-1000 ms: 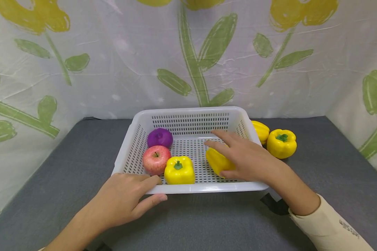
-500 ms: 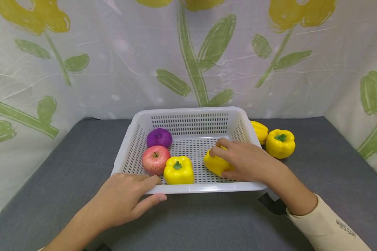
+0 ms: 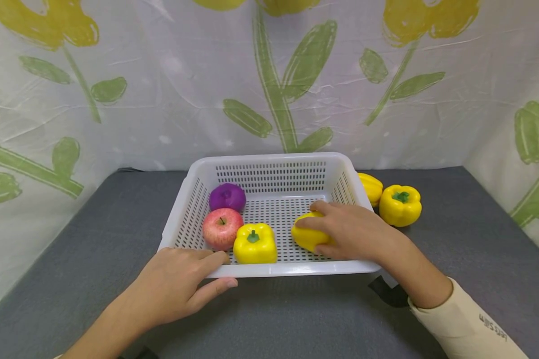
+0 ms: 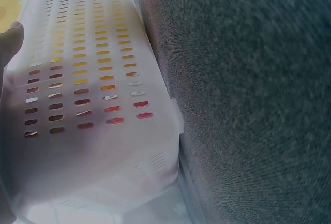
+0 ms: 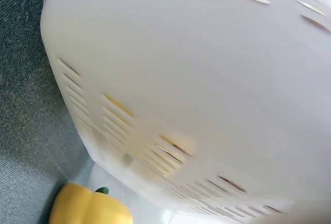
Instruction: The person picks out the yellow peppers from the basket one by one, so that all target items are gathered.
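A white perforated plastic basket (image 3: 292,269) stands on the table in the head view. My left hand (image 3: 175,284) grips its near-left rim, fingers over the edge and thumb outside. Inside the basket, my right hand (image 3: 355,230) holds a yellow bell pepper (image 3: 306,238) lying on its side, fingers over the top and thumb at the near side. Left of it are an upright yellow bell pepper with a green stem (image 3: 255,247), a red apple (image 3: 222,229) and a round purple vegetable (image 3: 227,197). Both wrist views mostly show the basket's outer wall (image 4: 103,151).
Two more yellow peppers lie outside the basket to its right, one with its green stem showing (image 3: 401,205) and another partly behind the rim (image 3: 371,188). Grey cloth covers the table (image 3: 296,319). A flower-printed curtain (image 3: 161,109) hangs behind.
My right hand's spread fingers have come down and curled over the pepper, which has turned and shifted slightly left. The left hand stays on the basket rim.
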The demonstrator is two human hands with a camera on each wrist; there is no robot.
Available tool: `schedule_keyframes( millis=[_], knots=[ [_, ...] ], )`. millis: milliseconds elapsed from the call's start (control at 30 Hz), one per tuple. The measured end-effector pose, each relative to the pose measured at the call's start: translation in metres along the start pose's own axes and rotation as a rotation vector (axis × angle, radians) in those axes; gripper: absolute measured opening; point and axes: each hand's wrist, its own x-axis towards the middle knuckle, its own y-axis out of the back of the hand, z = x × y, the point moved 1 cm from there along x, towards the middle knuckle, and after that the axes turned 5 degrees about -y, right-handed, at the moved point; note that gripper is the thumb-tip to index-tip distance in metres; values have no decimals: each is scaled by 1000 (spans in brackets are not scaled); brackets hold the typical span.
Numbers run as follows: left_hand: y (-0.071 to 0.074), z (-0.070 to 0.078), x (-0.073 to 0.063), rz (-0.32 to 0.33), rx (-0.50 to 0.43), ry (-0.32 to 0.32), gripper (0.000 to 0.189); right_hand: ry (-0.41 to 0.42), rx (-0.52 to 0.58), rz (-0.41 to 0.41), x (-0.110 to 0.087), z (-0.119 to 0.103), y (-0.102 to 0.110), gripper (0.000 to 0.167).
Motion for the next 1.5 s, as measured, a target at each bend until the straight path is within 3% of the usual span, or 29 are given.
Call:
schedule_keyframes(
  millis=[400,667,1033,1500],
  knots=[
    [1,0,0,-29,-11,14,28,88,51,138,0,3,1,46],
    [0,0,0,-18,-9,12,28,49,117,138,-2,2,3,45],
    [0,0,0,-13,-7,7,28,102,82,179,0,2,3,29],
    [0,0,1,-34,-10,18,27,67,75,94,-1,1,2,36]
  ],
)
